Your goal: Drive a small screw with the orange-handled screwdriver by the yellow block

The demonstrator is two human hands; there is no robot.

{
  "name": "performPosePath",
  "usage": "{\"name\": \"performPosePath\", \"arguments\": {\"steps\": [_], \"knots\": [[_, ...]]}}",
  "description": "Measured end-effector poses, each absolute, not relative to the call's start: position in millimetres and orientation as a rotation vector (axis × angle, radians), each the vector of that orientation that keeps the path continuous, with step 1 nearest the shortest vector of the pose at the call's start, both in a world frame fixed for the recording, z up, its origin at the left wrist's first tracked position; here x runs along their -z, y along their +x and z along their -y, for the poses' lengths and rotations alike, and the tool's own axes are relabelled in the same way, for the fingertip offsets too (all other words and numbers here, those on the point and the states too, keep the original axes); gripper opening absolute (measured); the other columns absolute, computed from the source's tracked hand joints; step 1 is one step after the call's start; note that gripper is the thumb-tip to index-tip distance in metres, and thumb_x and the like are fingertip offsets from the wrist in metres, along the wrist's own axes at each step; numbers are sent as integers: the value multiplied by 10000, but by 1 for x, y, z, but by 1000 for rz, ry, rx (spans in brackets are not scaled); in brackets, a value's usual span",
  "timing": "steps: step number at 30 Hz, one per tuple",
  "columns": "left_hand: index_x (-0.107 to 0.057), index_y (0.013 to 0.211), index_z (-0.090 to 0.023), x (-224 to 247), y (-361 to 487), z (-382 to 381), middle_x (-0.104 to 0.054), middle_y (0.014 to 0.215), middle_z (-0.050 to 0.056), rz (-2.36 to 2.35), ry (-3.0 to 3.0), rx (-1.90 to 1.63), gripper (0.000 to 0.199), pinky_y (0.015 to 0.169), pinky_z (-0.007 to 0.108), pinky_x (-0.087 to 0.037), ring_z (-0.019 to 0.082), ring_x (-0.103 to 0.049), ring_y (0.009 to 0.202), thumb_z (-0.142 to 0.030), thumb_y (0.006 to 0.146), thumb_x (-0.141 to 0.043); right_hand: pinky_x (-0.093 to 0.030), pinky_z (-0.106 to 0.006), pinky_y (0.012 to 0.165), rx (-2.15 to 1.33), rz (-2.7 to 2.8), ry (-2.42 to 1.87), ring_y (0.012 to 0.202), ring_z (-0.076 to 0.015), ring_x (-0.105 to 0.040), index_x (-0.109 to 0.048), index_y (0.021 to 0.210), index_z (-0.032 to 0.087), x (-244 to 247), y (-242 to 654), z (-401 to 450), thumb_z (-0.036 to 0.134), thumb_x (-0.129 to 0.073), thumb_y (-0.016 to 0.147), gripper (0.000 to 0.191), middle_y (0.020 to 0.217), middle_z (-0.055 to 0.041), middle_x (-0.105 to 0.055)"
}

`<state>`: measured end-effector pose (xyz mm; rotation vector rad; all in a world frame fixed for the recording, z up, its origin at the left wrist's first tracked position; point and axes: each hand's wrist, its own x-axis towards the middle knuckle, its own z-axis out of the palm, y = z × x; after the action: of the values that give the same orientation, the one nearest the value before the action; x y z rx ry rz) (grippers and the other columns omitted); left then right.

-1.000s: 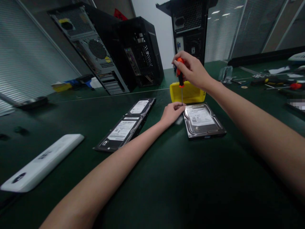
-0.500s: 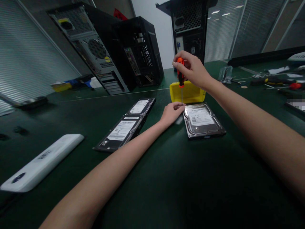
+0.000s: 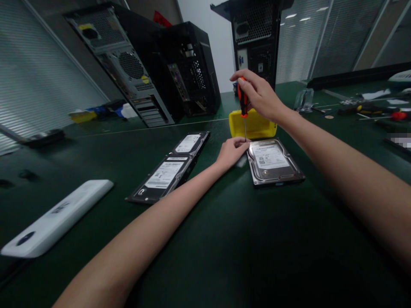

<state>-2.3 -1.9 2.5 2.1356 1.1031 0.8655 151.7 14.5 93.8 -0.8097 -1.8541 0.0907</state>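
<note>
My right hand point(image 3: 257, 92) is closed on the handle of an orange and black screwdriver point(image 3: 244, 102), which stands nearly upright. Its tip meets the far left corner of a silver hard drive point(image 3: 269, 160) lying label up. At that same corner my left hand point(image 3: 231, 152) has thumb and fingers pinched beside the screwdriver tip; what they hold, if anything, is hidden. Just behind the drive is a yellow tray point(image 3: 236, 124). Left of my left hand lie two more hard drives, a nearer one point(image 3: 163, 175) and a farther one point(image 3: 189, 143), end to end.
Computer cases stand at the back: a large one point(image 3: 128, 64), an open black one point(image 3: 208, 64) and another point(image 3: 257, 47). A white device point(image 3: 61, 218) lies at the left. Tools, including pliers point(image 3: 369, 109), and a clear plastic box point(image 3: 304, 100) are at the right.
The fingers of my right hand have shifted around the screwdriver handle, whose top leans slightly more to the left. My left hand and the drives look unchanged.
</note>
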Motion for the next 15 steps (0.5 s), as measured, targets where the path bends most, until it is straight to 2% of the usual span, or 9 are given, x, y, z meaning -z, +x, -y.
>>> {"name": "performPosePath", "arguments": {"steps": [4,15], "knots": [[-670,934,-153,-3,-2,3,-700,955,74,-1114,2130,-864,285,821,288,-465,172,-636,884,-338,786,-510,-454,-286,654,-89,1847,-843,673,-133,-492,-511,1066,245,-94,153,-14,625,-246,853,510,764,-24,-506],[-673,943,-154,-3,-2,2,-698,964,73,-1115,2137,-864,301,832,291,-458,171,-633,888,-350,786,-507,-432,-270,555,-97,1818,-849,647,-123,-469,-502,890,224,-95,153,-20,686,-340,788,500,755,-25,-500]]}}
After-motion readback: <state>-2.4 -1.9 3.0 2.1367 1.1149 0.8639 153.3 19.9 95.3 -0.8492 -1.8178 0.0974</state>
